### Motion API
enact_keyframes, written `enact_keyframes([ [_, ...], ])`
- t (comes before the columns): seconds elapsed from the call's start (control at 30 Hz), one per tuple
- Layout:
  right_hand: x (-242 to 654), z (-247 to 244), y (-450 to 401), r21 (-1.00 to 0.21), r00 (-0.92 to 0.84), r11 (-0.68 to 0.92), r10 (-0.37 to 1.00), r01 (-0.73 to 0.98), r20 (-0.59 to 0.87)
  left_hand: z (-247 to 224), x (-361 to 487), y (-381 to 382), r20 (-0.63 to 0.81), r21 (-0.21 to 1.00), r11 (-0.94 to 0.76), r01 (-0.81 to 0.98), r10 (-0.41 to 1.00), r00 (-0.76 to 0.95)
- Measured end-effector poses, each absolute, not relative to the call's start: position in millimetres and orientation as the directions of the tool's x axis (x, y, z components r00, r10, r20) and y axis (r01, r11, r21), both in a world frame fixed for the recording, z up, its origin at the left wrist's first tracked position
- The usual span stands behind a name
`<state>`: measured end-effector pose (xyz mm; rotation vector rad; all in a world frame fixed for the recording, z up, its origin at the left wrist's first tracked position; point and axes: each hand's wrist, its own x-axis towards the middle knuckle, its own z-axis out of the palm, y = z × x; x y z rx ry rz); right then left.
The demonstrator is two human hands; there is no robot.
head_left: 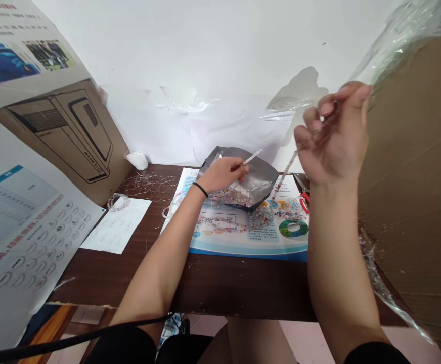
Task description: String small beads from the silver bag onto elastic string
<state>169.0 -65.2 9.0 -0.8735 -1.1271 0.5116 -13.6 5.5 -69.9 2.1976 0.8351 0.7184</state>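
My left hand (pixel 226 173), with a black band at the wrist, is closed on a thin whitish strip (pixel 254 155) above a dark bag (pixel 264 174) of small mixed beads. My right hand (pixel 334 131) is raised at the right, its fingers curled round a beaded strand (pixel 284 176) that hangs down towards a small heap of beads (pixel 261 216) on the printed sheet (pixel 243 247). The thumb and index finger of that hand meet at the top. Red-handled scissors (pixel 304 201) lie beside the strand, partly hidden by my right forearm.
Cardboard with printed papers (pixel 57 131) stands at the left, and a brown cardboard panel (pixel 413 167) at the right. A bead loop (pixel 118 202) touches a white paper (pixel 124 227). Tangled clear thread (pixel 148 184) and a white crumpled lump (pixel 137 161) are near the wall.
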Motion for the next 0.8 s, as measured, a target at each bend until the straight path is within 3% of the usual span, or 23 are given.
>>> enact_keyframes([
  [0.07, 177.8, 12.9, -66.9, -0.790, 0.444, 0.607, 0.685, 0.091, 0.577, -77.1, -16.0, 10.6, 0.179, 0.727, -0.555, 0.406, 0.723, 0.667],
  [0.17, 187.2, 15.8, -69.6, -0.682, 0.508, 0.731, 0.595, -0.019, 0.623, -80.6, -18.7, 14.7, 0.140, 0.701, -0.546, 0.460, 0.737, 0.662],
  [0.23, 188.4, 14.4, -69.6, -0.636, 0.501, 0.771, 0.557, -0.015, 0.663, -76.8, -18.7, 13.8, 0.194, 0.700, -0.552, 0.454, 0.758, 0.623],
  [0.3, 185.4, 10.2, -66.9, -0.655, 0.462, 0.747, 0.544, 0.114, 0.700, -68.8, -16.9, 9.6, 0.290, 0.727, -0.559, 0.399, 0.777, 0.559],
  [0.4, 175.1, 0.3, -58.3, -0.718, 0.383, 0.629, 0.610, 0.297, 0.693, -53.5, -12.6, -0.3, 0.408, 0.763, -0.565, 0.314, 0.798, 0.445],
  [0.57, 157.5, -18.2, -44.2, -0.838, 0.050, 0.417, 0.886, 0.351, 0.462, -36.8, -7.4, -13.1, 0.509, 0.795, -0.586, 0.158, 0.785, 0.352],
  [0.67, 153.3, -24.4, -41.0, -0.835, -0.076, 0.357, 0.930, 0.418, 0.360, -31.2, -8.4, -16.9, 0.532, 0.805, -0.588, 0.075, 0.772, 0.347],
  [0.8, 154.1, -19.8, -44.7, -0.869, -0.050, 0.369, 0.926, 0.328, 0.375, -26.0, -13.4, -17.9, 0.542, 0.808, -0.585, 0.067, 0.783, 0.306],
])
